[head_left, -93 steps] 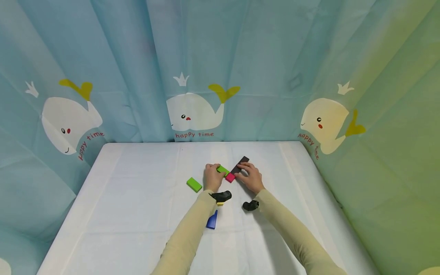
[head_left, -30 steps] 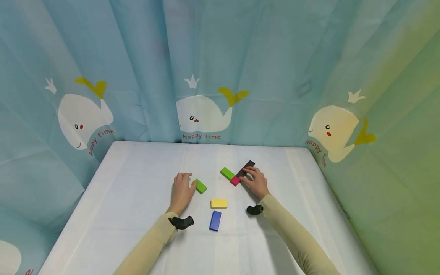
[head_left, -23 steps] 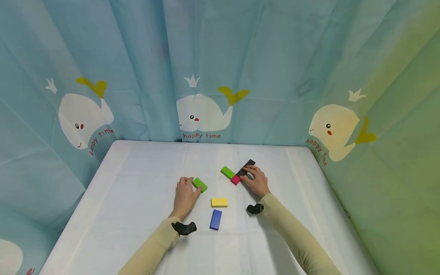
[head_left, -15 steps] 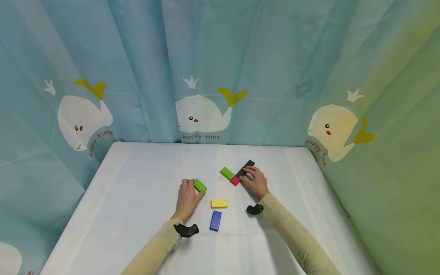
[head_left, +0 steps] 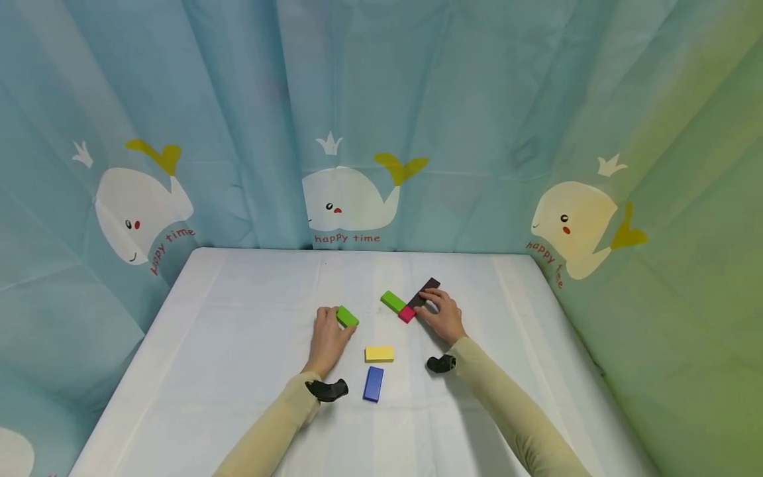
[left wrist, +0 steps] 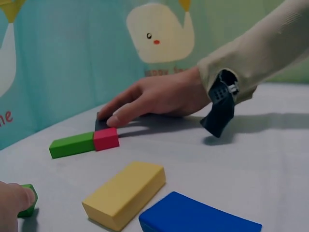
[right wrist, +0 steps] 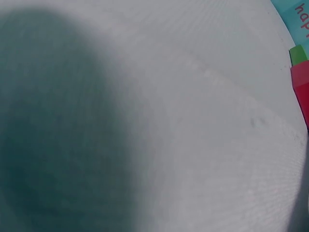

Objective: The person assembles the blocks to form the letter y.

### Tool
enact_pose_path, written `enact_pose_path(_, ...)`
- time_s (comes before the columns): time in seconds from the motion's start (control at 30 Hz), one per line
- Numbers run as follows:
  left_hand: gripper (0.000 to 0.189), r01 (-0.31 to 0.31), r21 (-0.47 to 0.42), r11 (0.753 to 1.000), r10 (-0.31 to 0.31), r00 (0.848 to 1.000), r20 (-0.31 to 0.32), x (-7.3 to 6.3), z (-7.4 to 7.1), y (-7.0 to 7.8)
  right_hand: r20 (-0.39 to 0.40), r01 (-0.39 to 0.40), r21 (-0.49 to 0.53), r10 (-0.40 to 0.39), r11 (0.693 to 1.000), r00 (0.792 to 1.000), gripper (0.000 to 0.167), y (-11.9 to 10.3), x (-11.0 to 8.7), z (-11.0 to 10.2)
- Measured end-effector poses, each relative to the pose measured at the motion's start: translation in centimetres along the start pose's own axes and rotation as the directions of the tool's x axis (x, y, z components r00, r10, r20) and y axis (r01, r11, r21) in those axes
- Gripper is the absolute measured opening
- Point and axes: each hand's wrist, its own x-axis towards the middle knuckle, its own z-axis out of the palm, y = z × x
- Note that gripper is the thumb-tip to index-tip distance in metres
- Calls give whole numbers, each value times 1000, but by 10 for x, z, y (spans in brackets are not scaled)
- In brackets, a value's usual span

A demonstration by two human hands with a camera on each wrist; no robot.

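Nearest on the white tabletop (head_left: 238, 318), a blue block (head_left: 373, 384) lies to the right of the left hand (head_left: 328, 339) and closer to the viewer, with a yellow block (head_left: 379, 354) just past it. The left hand pinches a green block (head_left: 348, 317) between thumb and fingers. The right hand (head_left: 444, 318) grips a black bar (head_left: 430, 285); by its thumb, a red block (head_left: 406, 315) touches the bar's near end and, toward the left hand, a second green block (head_left: 393, 302). Beyond both hands hangs a whale-print curtain (head_left: 477, 86).
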Motion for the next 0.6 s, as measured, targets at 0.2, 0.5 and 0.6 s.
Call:
enact_pose_path(0.2, 55, 15, -36, 999, -15, 1000, 1, 9, 3, 4, 4, -9, -2, 9, 1000, 1000, 51, -2, 0, -1)
enact_pose_path(0.5, 54, 28, -55, 998, -29, 1000, -5, 21, 10, 6, 51, -66, -9, 67, 998, 996, 50, -4, 1, -4)
enact_pose_path(0.6, 52, 35, -75, 997, -36, 999, -8, 25, 13, 10, 52, -61, -20, 62, 998, 997, 50, -3, 1, -5)
